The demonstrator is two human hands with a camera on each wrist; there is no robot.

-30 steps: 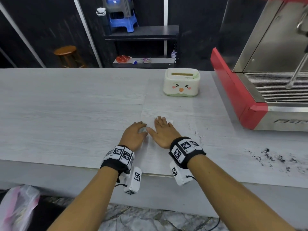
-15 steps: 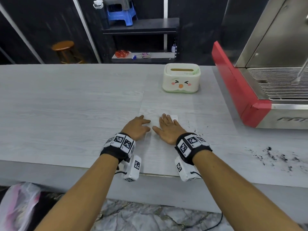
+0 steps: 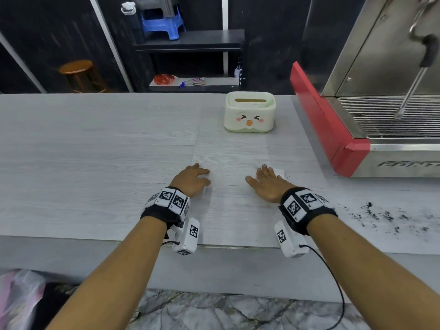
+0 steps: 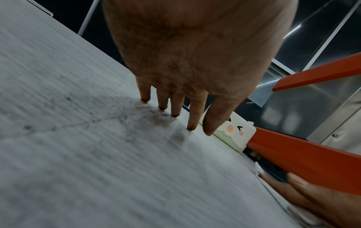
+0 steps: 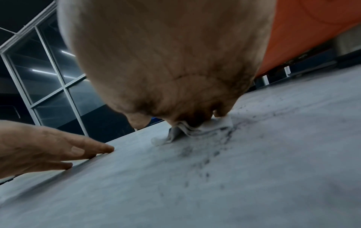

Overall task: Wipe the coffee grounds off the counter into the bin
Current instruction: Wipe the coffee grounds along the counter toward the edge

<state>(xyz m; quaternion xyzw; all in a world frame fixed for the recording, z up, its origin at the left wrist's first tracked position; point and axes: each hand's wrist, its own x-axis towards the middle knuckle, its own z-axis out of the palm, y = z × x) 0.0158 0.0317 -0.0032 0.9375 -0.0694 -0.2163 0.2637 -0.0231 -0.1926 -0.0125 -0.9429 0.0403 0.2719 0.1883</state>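
Not far along, I'd say. The right hand lies flat on the counter, fingers straight, pressing a folded white tissue against the surface. It's not gripping it, just pinning it down. In the right wrist view there's a smudgy trail of dark specks right beside the tissue, so some wiping seems underway there. The left hand is near it, also open, fingertips resting on the bare counter and holding nothing.

The main mess hasn't been reached: the coffee grounds are scattered along the front of the counter, off to the right of the right wrist and just in front of the coffee machine. All that still needs gathering and pushing over the edge.

Containers: the tissue box with the little face sits further back; can't tell what's inside its slot. As for the bin, there's only a pinkish plastic bag down by the floor at far left. Probably a bin liner, but I can't see what's in it.
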